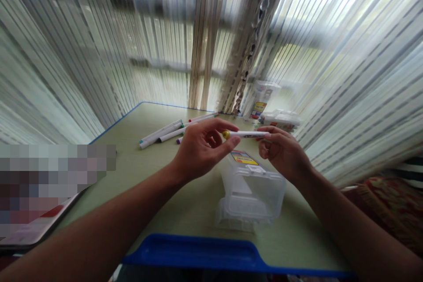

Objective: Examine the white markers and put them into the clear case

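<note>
Marker (248, 134) was up off the table (139, 167), held between two hands, farther out than the blue tray (198, 255) on the near edge. Tray was closest, then a clear box (251, 205) lying label side up, and I couldn't tell if its near end had a lid across it. The marker sat over the box's far part or just behind it, hard to say which. Left hand (203, 147) had thumb and forefinger pinched on it by the yellow end (226, 134), other fingers curled in; right hand (286, 152) had a narrow pinch on the plain white end. As for the step, my read is a two-handed hold, one hand per end. Any move from there called for keeping both pinches firm and in line imo, since a thin barrel like that could roll or slip. Long axis ran side to side, pretty much level, yellow end pointing left, white end right. Print on the barrel was too small to read. Out past the left hand, some loose markers (161, 132) lay at a slant, a few partly hidden. Way back by the curtain (165, 44) stood an upright box (261, 103), with a flat box (280, 119) just beside it.
</note>
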`<state>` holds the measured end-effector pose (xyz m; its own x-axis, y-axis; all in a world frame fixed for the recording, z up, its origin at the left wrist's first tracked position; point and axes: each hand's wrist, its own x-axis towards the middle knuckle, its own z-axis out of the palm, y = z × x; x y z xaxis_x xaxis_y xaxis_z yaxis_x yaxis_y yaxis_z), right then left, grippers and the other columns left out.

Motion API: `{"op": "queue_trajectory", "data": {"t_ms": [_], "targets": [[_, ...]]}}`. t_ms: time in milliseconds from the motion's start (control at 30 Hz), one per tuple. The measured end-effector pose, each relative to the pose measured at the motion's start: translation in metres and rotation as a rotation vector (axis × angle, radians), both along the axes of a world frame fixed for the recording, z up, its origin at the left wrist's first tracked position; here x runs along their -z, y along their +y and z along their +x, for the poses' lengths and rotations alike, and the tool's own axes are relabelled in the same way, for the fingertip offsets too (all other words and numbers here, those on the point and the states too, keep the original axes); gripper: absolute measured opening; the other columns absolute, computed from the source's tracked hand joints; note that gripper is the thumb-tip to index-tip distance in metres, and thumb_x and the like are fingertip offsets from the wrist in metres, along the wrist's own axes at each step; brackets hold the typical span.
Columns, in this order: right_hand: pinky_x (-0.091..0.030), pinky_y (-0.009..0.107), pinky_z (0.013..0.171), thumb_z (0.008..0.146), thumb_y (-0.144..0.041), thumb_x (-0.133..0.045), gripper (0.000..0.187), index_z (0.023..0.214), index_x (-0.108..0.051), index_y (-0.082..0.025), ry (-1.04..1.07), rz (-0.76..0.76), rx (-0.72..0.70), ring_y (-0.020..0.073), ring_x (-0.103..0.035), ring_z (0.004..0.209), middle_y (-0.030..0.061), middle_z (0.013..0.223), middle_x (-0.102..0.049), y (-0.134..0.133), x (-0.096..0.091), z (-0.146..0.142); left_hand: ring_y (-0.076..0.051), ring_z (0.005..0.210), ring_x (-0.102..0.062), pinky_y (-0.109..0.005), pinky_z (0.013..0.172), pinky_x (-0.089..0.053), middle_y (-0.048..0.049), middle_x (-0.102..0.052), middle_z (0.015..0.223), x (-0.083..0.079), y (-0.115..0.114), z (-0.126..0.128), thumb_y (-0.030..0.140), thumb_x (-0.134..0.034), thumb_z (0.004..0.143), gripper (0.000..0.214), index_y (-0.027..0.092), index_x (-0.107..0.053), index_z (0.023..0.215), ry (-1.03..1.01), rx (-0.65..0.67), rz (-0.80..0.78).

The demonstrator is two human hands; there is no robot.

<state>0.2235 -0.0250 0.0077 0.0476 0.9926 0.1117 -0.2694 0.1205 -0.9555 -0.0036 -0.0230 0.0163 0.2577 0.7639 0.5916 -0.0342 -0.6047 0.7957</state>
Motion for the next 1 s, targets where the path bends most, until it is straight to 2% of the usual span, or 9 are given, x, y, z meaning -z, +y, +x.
{"op": "queue_trajectory", "data": {"t_ms": [467,600,800,1000], "targets": [[-0.044,0.022,0.039,0.065,-0.02,-0.075,0.018,0.082,-0.074,-0.015,-0.005,0.003,-0.001,0.0093,-0.054,0.042,0.0004,0.063,-0.067,0.0,-0.001,-0.001,-0.008,0.057,-0.056,-0.021,0.049,-0.046,-0.0047,-0.071,0.08,0.001,0.001,0.0,0.028,-0.076,0.081,0.02,0.015,-0.076,0.096,0.014,-0.011,0.028],[-0.043,0.022,0.038,0.066,-0.021,-0.076,0.017,0.081,-0.073,-0.015,-0.019,0.013,0.017,0.0091,-0.053,0.041,0.0002,0.063,-0.066,0.0,-0.001,-0.001,-0.01,0.06,-0.059,-0.022,0.052,-0.049,-0.0062,-0.072,0.081,0.003,0.004,-0.001,0.028,-0.074,0.082,0.02,0.015,-0.075,0.098,0.026,-0.017,0.007],[-0.04,0.021,0.037,0.072,-0.024,-0.077,0.012,0.081,-0.071,-0.018,-0.084,0.157,0.093,0.0074,-0.051,0.042,-0.0003,0.068,-0.067,-0.002,0.001,-0.003,-0.012,0.062,-0.062,-0.023,0.054,-0.049,-0.0083,-0.074,0.085,0.013,0.018,-0.005,0.033,-0.071,0.085,0.025,0.014,-0.075,0.101,0.156,-0.052,-0.04],[-0.04,0.02,0.038,0.073,-0.026,-0.084,0.018,0.084,-0.071,-0.019,-0.182,0.327,0.124,0.0067,-0.051,0.043,-0.0041,0.062,-0.061,-0.013,-0.004,-0.011,-0.014,0.064,-0.061,-0.025,0.058,-0.048,-0.0063,-0.075,0.086,0.016,0.032,-0.012,0.045,-0.066,0.089,0.033,0.016,-0.075,0.103,0.374,-0.095,0.019]]}}
